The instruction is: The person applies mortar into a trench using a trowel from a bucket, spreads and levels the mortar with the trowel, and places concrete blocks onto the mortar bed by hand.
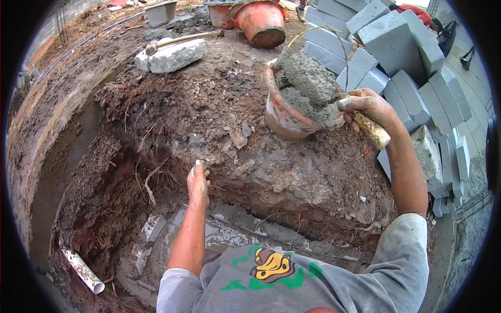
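Observation:
My right hand grips the worn wooden handle of a trowel. On its blade sits a thick heap of wet grey mortar, hiding most of the metal. The loaded blade is over an orange bucket that has more mortar inside; whether blade and bucket touch I cannot tell. My left hand is held out above the trench edge, thumb up and fingers loosely bent, with nothing visible in it. Beneath it lies the wet trench floor.
Grey blocks are piled at the right. A hammer rests on a concrete chunk. Behind stand another orange bucket and a grey bucket. A white pipe and roots stick out of the soil.

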`<state>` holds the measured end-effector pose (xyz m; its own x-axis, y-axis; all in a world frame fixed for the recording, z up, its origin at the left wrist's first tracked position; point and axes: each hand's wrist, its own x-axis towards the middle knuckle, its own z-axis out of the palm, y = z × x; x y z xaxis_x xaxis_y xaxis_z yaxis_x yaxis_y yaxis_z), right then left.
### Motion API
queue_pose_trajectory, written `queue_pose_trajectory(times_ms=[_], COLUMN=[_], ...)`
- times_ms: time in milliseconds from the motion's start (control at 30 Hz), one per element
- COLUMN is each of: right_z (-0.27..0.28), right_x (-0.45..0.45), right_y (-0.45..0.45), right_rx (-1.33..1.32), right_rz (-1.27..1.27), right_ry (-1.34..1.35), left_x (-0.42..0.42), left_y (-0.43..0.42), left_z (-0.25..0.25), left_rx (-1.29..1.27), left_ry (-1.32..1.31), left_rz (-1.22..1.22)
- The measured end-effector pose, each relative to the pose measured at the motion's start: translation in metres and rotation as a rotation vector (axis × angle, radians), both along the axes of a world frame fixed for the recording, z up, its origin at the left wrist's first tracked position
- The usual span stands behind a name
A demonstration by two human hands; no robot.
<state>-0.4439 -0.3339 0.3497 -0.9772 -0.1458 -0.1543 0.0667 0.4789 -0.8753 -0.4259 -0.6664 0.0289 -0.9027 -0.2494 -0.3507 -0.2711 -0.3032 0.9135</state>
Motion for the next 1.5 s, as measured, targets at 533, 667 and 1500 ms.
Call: queue_pose_trajectory(times_ms=[533, 667, 1500], right_z=[-0.227, -0.341, -0.804], right_x=[0.071, 0.089, -0.098], right_y=[-0.231, -0.294, -0.493], right_rx=[-0.150, -0.098, 1.064], right_rz=[0.305, 0.503, 0.875], right_ry=[-0.478, -0.615, 0.701], left_x=[0.210, 0.256, 0.378], left_y=[-0.183, -0.207, -0.215], left_z=[-0.217, -0.249, -0.512], left_rx=[0.173, 0.146, 0.064], left_ry=[-0.556, -0.624, -0.892], left_rz=[0.446, 0.609, 0.753])
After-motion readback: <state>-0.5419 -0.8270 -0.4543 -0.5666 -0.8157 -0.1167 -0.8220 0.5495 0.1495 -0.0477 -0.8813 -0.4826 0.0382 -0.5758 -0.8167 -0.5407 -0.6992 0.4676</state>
